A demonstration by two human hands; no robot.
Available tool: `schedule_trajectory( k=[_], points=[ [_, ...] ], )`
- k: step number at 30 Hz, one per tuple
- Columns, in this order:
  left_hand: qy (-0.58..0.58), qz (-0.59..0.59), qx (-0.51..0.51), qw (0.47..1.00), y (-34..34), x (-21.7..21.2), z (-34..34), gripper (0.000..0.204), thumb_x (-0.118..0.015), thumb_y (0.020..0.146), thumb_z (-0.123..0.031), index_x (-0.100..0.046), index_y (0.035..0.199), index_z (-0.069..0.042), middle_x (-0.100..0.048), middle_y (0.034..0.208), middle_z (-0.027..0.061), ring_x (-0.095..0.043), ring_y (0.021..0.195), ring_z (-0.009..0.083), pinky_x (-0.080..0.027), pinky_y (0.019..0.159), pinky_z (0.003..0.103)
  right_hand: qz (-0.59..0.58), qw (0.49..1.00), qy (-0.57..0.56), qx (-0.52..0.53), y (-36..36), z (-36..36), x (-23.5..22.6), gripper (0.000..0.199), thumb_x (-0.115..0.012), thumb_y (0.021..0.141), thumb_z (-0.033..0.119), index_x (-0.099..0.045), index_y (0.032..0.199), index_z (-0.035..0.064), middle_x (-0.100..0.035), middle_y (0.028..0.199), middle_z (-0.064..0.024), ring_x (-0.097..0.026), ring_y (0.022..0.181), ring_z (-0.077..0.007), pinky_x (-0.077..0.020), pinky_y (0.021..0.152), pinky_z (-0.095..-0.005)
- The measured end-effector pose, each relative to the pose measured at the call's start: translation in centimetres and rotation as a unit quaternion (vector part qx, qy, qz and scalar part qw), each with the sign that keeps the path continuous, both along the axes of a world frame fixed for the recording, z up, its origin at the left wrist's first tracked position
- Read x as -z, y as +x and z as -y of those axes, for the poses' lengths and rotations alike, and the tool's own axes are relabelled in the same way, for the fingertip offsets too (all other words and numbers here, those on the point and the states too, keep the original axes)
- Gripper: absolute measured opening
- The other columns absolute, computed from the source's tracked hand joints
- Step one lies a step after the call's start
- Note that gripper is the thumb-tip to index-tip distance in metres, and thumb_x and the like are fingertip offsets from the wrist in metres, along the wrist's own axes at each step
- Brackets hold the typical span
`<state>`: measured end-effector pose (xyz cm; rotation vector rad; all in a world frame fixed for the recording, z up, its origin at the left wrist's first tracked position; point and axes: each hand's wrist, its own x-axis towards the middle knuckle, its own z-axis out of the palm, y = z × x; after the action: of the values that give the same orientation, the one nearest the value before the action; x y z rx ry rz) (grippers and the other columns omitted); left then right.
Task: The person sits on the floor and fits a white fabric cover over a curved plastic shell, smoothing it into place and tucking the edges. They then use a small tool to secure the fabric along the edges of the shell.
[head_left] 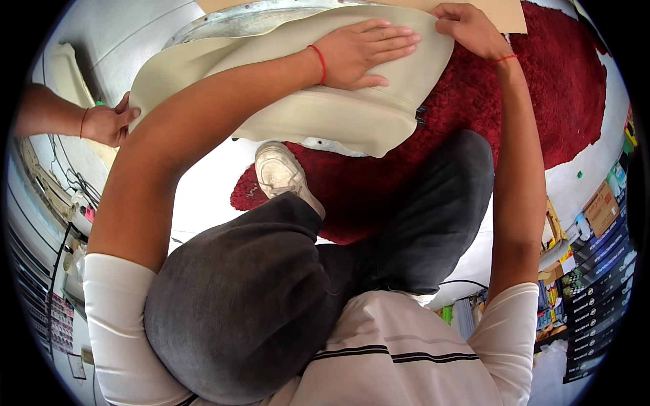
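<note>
A beige sheet of leather-like material (pixel 271 68) with a stitched seam is spread over a greyish panel (pixel 237 24), whose rim shows along the far side. My left hand (pixel 365 54) lies flat on the sheet with its fingers stretched out to the right. At the sheet's far right corner, my right hand (pixel 470 28) pinches the edge between thumb and fingers. A co-worker's hand (pixel 112 122) grips the left end of the same sheet. Most of the panel is hidden under the material.
A dark red shaggy rug (pixel 555 88) lies beneath on the white floor. My left shoe (pixel 281 172) rests near the sheet's near edge. Brown cardboard (pixel 504 15) lies at the far side. Dark boxes (pixel 596 298) are stacked at right, and cables (pixel 74 179) hang at left.
</note>
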<state>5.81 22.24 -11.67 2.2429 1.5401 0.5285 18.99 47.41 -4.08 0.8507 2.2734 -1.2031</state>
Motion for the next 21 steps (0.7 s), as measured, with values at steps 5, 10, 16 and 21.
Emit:
schedule_trajectory(
  k=[5, 10, 16, 21],
  points=[
    [-0.003, 0.015, -0.028, 0.999, 1.8, -0.6, -1.8, 0.079, -0.057, 0.106, -0.050, -0.033, 0.169, -0.010, -0.030, 0.177, 0.0066, -0.025, 0.164, 0.0226, -0.022, 0.134, 0.045, -0.017, 0.995, -0.096, -0.004, 1.8, -2.2, 2.3, 0.019, -0.073, 0.092, 0.014, -0.079, 0.103, -0.0006, -0.077, 0.089, -0.0071, -0.069, 0.083, -0.0146, -0.0553, 0.078, -0.0327],
    [-0.044, -0.029, 0.047, 0.997, -1.4, -0.9, 0.8, 0.075, -0.054, 0.107, -0.049, -0.033, 0.169, -0.012, -0.029, 0.178, 0.0023, -0.025, 0.164, 0.0206, -0.020, 0.135, 0.043, -0.077, 0.991, -0.106, -0.012, 2.7, -1.1, 2.9, 0.018, -0.072, 0.100, 0.015, -0.075, 0.107, -0.0014, -0.077, 0.096, -0.0033, -0.068, 0.088, -0.0104, -0.0538, 0.083, -0.0291],
    [-0.058, -0.031, 0.028, 0.997, -2.1, -1.5, 1.7, 0.072, -0.051, 0.109, -0.048, -0.034, 0.170, -0.015, -0.030, 0.177, 0.0048, -0.026, 0.164, 0.0217, -0.024, 0.134, 0.045, -0.266, 0.939, 0.194, -0.104, 4.2, 5.7, -0.4, 0.013, -0.077, 0.087, 0.012, -0.077, 0.098, 0.0057, -0.073, 0.095, -0.0119, -0.070, 0.092, -0.0350, -0.0583, 0.080, -0.0430],
    [-0.050, -0.023, 0.024, 0.998, -1.8, -1.7, 1.1, 0.072, -0.054, 0.107, -0.048, -0.035, 0.170, -0.017, -0.027, 0.178, 0.0070, -0.025, 0.164, 0.0244, -0.023, 0.134, 0.047, -0.271, 0.941, 0.199, -0.035, 3.9, 4.6, 1.0, 0.012, -0.071, 0.095, 0.011, -0.079, 0.102, 0.0053, -0.075, 0.100, -0.0107, -0.071, 0.096, -0.0344, -0.0580, 0.085, -0.0425]
  ],
)
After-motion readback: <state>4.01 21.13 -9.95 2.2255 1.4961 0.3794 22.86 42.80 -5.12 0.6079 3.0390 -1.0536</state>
